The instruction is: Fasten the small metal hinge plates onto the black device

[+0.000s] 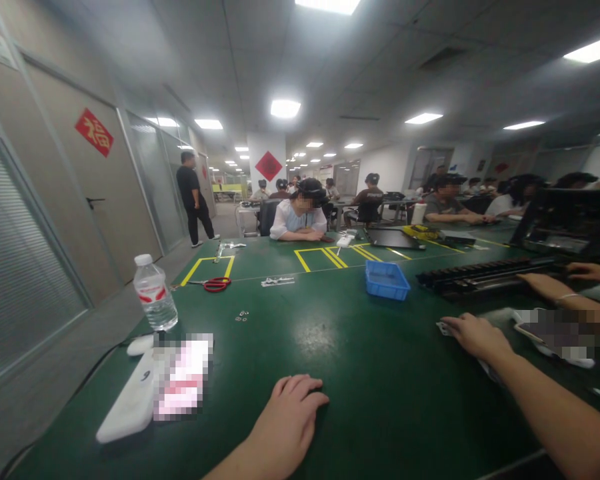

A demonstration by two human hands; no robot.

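Observation:
My left hand [293, 410] lies palm down on the green table [330, 440], fingers stretched forward, with nothing visible in it. Farther right, my right hand [480, 339] has its fingertips closed on a small silvery-white piece [444, 328]; most of that piece is covered, so its kind is unclear. Ahead of my hands is a blue plastic tray [387, 288]. Several tiny metal parts [242, 316] lie beyond my left hand, and a group of thin silvery parts [277, 281] rests farther back.
At left stand a water bottle [155, 293], a white power bank [130, 400] and a blurred-out phone [185, 380]. Red-handled scissors [217, 285] lie behind them. A co-worker's hands [545, 287] reach over a long black part [475, 273] at right. Another person [300, 217] sits opposite.

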